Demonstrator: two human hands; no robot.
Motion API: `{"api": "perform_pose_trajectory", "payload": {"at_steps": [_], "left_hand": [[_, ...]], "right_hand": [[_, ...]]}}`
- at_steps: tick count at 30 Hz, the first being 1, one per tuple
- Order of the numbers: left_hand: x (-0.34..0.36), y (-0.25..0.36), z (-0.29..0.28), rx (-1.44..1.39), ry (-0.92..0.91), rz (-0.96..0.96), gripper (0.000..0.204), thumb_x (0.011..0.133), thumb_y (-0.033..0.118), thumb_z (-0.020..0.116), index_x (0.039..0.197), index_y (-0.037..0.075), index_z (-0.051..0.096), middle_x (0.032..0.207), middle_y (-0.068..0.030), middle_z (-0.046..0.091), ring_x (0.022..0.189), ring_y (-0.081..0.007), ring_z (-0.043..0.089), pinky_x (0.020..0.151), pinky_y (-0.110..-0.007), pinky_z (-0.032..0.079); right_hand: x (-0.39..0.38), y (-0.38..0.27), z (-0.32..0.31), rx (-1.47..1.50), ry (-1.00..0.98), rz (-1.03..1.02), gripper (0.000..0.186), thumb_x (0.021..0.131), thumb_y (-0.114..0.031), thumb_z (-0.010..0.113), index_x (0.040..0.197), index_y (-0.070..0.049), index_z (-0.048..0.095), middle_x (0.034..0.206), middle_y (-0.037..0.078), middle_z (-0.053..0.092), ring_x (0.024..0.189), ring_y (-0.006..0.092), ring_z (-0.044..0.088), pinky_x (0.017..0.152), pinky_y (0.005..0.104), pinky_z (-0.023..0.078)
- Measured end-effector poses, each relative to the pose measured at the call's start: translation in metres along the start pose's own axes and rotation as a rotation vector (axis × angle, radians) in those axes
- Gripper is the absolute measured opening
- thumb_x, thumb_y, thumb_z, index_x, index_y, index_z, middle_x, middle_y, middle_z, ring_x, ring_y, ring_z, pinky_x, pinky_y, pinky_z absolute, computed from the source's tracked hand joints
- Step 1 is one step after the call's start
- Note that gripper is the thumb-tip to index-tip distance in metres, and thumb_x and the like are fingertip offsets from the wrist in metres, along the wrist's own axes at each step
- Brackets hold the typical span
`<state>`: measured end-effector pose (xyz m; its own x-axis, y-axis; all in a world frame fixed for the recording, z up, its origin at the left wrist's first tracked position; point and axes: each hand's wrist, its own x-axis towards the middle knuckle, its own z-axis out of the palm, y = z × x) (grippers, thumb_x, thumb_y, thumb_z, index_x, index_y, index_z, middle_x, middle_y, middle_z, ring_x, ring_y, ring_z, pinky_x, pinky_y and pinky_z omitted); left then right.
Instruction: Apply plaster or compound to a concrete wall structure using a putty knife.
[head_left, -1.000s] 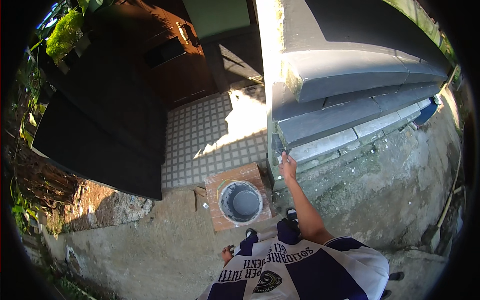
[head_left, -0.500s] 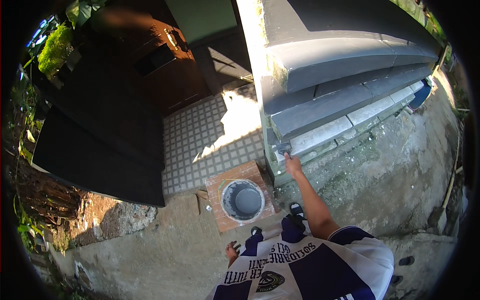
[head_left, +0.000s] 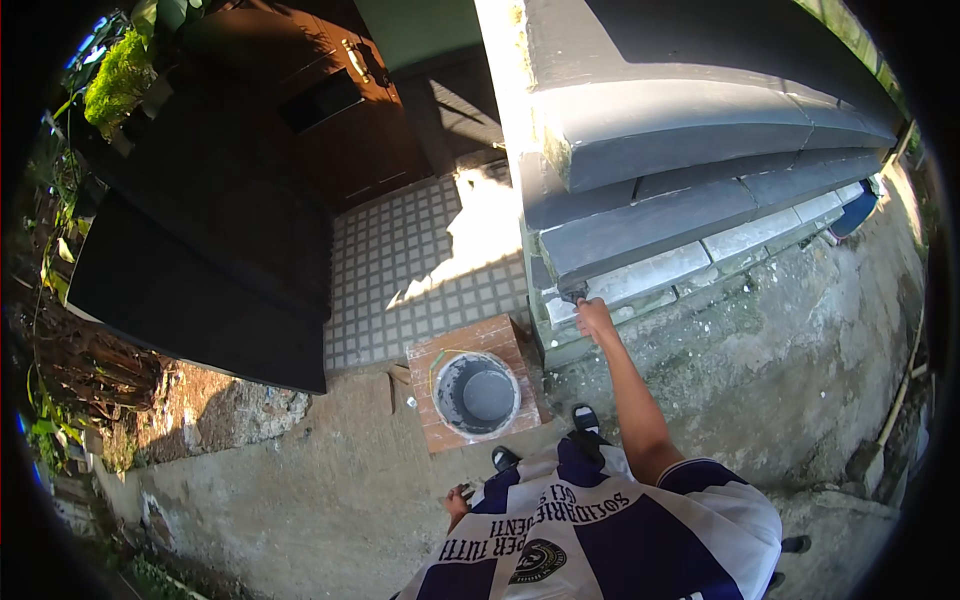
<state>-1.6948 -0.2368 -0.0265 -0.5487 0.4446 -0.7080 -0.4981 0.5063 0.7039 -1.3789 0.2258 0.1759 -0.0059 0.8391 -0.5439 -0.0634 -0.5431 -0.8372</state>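
My right hand [head_left: 594, 317] is stretched out to the grey painted wall [head_left: 660, 220] and grips a paint brush [head_left: 574, 293], whose tip rests against a low grey ledge beside the wall's corner. Just below and to the left, a round bucket of grey paint [head_left: 476, 394] stands on a square reddish board [head_left: 432, 357]. My left hand [head_left: 457, 499] hangs low by my hip, near the shirt; its fingers are curled and I cannot see whether it holds anything.
A checked tile floor [head_left: 420, 270] runs to a brown wooden door [head_left: 340, 110]. A dark low wall [head_left: 200, 290] and plants [head_left: 115, 80] lie to the left. Rough concrete ground [head_left: 800, 360] spreads around my feet, with a blue object [head_left: 856, 210] at the wall's far end.
My right hand with the brush has shifted slightly along the low ledge near the wall's corner. My view has tipped a little closer to the wall.
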Motion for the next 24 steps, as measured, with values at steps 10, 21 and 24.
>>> {"api": "perform_pose_trajectory", "payload": {"at_steps": [10, 21, 24], "left_hand": [[-0.019, -0.008, 0.025, -0.068, 0.018, 0.13, 0.02, 0.087, 0.021, 0.052, 0.096, 0.003, 0.055, 0.1, -0.0129, 0.066, 0.075, -0.0298, 0.067, 0.048, -0.028, 0.044], [-0.054, 0.005, 0.06, -0.026, 0.063, 0.035, 0.021, 0.089, 0.024, 0.05, 0.102, 0.007, 0.054, 0.101, -0.0079, 0.066, 0.078, -0.0259, 0.067, 0.055, -0.034, 0.048], [-0.055, -0.002, 0.063, -0.021, 0.062, 0.032, 0.025, 0.09, 0.026, 0.048, 0.105, 0.006, 0.054, 0.104, -0.0081, 0.065, 0.081, -0.0271, 0.067, 0.056, -0.036, 0.048]], "right_hand": [[-0.025, -0.037, 0.008, 0.126, -0.244, 0.072, 0.028, 0.093, -0.016, 0.042, 0.069, -0.002, 0.048, 0.056, 0.0, 0.041, 0.041, 0.0089, 0.035, 0.036, 0.0256, 0.021], [-0.037, -0.05, 0.014, 0.121, -0.203, 0.033, 0.018, 0.087, -0.014, 0.046, 0.074, -0.003, 0.05, 0.056, 0.0, 0.044, 0.039, 0.0073, 0.036, 0.033, 0.0236, 0.023], [-0.063, -0.044, 0.009, 0.137, -0.102, -0.061, 0.025, 0.093, -0.024, 0.047, 0.079, -0.004, 0.052, 0.056, -0.002, 0.043, 0.039, 0.0064, 0.035, 0.033, 0.0228, 0.023]]}}
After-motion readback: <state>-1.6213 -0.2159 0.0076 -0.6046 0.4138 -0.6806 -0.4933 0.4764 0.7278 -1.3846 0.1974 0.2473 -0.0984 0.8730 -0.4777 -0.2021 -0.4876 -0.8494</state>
